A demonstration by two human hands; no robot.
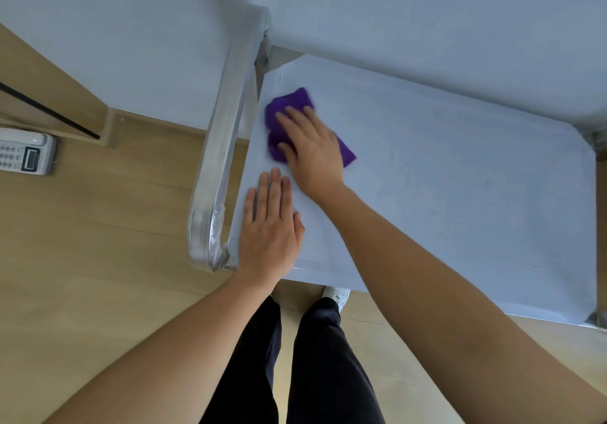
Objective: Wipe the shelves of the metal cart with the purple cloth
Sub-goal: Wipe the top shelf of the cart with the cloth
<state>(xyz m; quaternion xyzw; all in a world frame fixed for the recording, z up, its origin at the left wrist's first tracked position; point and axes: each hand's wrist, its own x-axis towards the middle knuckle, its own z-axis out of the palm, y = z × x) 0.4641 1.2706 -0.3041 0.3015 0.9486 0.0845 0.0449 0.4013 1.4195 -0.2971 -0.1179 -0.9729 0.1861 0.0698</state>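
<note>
Purple cloth (289,103) flat under the right hand (312,151). Palm down on top of it, fingers straight and a little spread, pressing it onto the shelf and not curled round it. Cloth bunched up, poking out past the fingertips on the far side, with one more corner peeking out on the right side of the hand. Thumb lying across the near part of the cloth.

Cloth on the top shelf (443,177) of the metal cart, in the far left part, close to the left edge. Pale grey shelf, smooth and bare around the cloth.

Left hand (271,229) flat on the same shelf, nearer the body, by the near left corner. Fingers straight and close together, holding nothing. Fingertips near the right wrist; hard to tell if touching. Not on the cloth.

Shiny metal handle (223,160) just beside the left edge of the shelf, wrapped in clear film. Metal post (597,141) at the far right corner.

Pale wall (394,13) behind the cart. Wooden floor (98,243) below. White phone (26,154) with buttons lying on the floor, well apart on the left. Dark trousers (328,358) and one white shoe (336,294) under the near edge of the shelf.
</note>
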